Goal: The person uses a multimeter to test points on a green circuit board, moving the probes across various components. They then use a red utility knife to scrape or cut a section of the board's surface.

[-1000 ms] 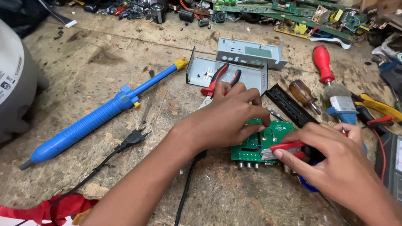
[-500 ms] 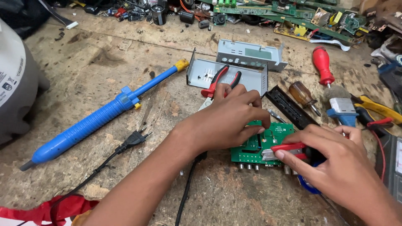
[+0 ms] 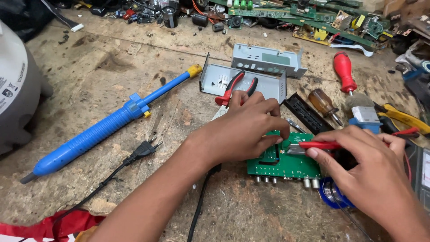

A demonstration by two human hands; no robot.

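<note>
While the left hand [image 3: 244, 130] pins one green circuit board [image 3: 286, 161], the right hand [image 3: 371, 175] grips one red-handled tool [image 3: 320, 145] — two screwdrivers [image 3: 344, 71] nearby.

Almost no change: left hand [image 3: 244, 130] fingers curl slightly tighter over green circuit board [image 3: 286, 163]; right hand [image 3: 371, 175] steady.

White label [image 3: 10, 85] w/ small dark print on the grey rounded appliance [image 3: 18, 103] at the bench's left edge. Pale screen-like panel [image 3: 424, 172], partly cut off, at the right edge. No pkgs or signs otherwise
</note>
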